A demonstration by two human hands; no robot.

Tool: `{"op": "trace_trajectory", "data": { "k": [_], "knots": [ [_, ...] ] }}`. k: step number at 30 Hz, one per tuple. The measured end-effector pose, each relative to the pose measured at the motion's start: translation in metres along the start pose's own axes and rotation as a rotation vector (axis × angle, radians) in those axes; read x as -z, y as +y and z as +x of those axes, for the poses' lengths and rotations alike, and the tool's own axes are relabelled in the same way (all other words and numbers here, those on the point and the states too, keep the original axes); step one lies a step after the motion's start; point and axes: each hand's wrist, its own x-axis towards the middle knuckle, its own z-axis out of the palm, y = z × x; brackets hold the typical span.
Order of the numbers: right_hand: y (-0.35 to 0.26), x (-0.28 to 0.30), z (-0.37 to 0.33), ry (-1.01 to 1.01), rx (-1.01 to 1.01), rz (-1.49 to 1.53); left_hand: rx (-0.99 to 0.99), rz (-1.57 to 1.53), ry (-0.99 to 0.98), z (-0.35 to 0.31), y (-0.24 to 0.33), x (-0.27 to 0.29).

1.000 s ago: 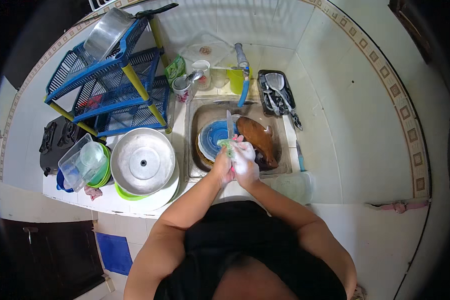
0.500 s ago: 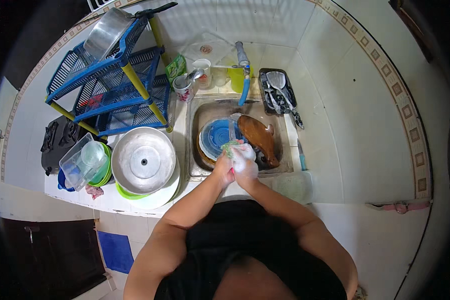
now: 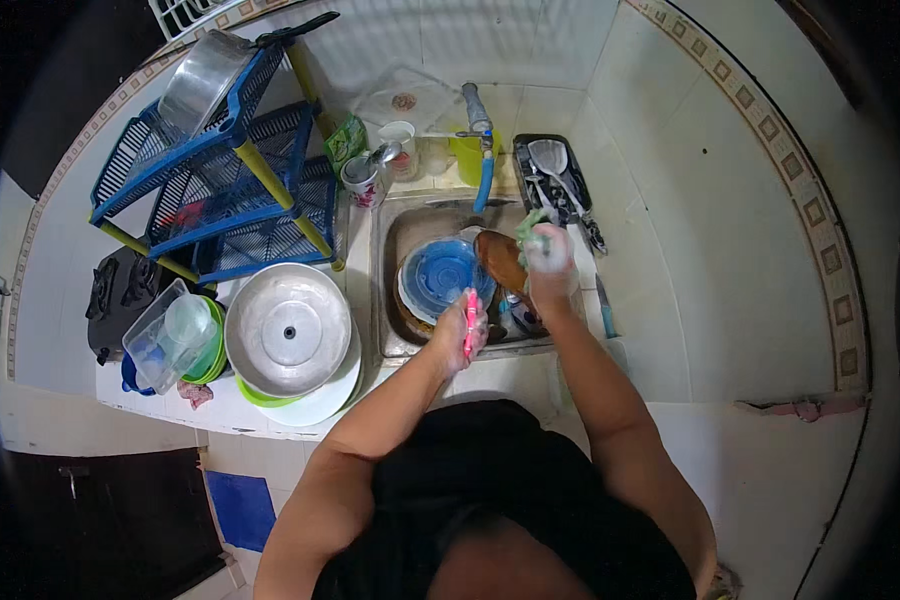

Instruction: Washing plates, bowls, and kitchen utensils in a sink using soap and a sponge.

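My left hand (image 3: 457, 333), soapy, is closed around a slim pink utensil (image 3: 469, 322) above the sink's front edge; I cannot make out its kind. Farther right, my right hand (image 3: 553, 282) is smeared by motion and covered in suds. It grips a foamy green scrubbing sponge (image 3: 532, 226). Below the hands, the steel sink (image 3: 398, 218) holds a round blue plastic container (image 3: 438, 275) and a brown wooden piece (image 3: 500, 258), partly hidden by my right hand. Other items under my right forearm are hard to tell apart.
A faucet with a blue hose (image 3: 484, 182) rises behind the sink. A black tray (image 3: 527, 160) of utensils stands back right. Cups (image 3: 362, 187) are at the back. Left are a blue rack (image 3: 253, 170), a large metal pan (image 3: 288, 330) and stacked green bowls (image 3: 210, 350).
My hands have come apart. The right one moved right and away from me with the sponge, while the left stays near the front with the pink utensil, now more exposed.
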Motion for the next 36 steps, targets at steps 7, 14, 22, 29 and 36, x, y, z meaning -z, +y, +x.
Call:
{"op": "trace_trajectory", "data": {
  "k": [7, 14, 22, 29, 36],
  "knots": [
    [-0.075, 0.002, -0.103, -0.462, 0.267, 0.176, 0.037, -0.474, -0.77, 0.041, 0.001, 0.061],
    [-0.037, -0.037, -0.061, -0.369, 0.118, 0.065, -0.143, 0.014, 0.027, 0.012, 0.002, 0.007],
    [-0.056, -0.023, -0.103, -0.302, 0.221, 0.059, -0.081, -0.073, 0.003, 0.013, -0.001, 0.034],
    [-0.043, -0.031, -0.081, -0.244, -0.176, 0.057, -0.123, -0.107, 0.035, 0.003, -0.006, -0.009],
    [-0.054, -0.013, -0.121, -0.287, -0.114, 0.047, 0.045, -0.445, -0.062, 0.037, 0.002, 0.021]
  ]
}}
